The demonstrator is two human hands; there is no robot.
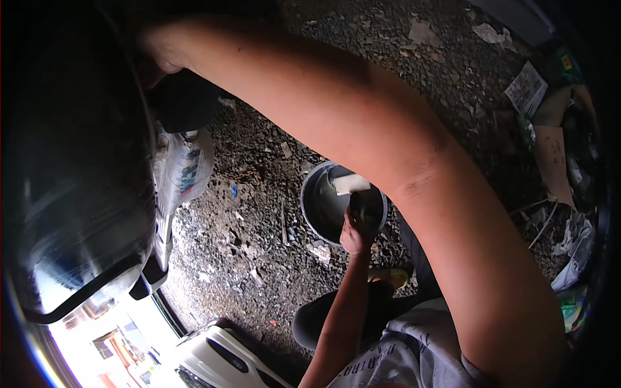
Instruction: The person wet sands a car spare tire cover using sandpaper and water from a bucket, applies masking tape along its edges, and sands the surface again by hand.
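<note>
The left hand (356, 234), at the centre of the frame, is closed around the dark handle of a pale-headed tool (351, 184). The tool is over the opening of a grey bucket (309, 223) standing on gravel (255, 258). The right arm crosses the frame to the upper left; the right hand (157, 66) lies in shadow beside a dark glossy panel (77, 168), and its grip cannot be determined.

Progress: the panel, filling the left of the frame, bears pale streaks and smears, so surface work appears unfinished, in this judgement. The tool is at the bucket, apart from the panel. The finished portion cannot be established.
</note>
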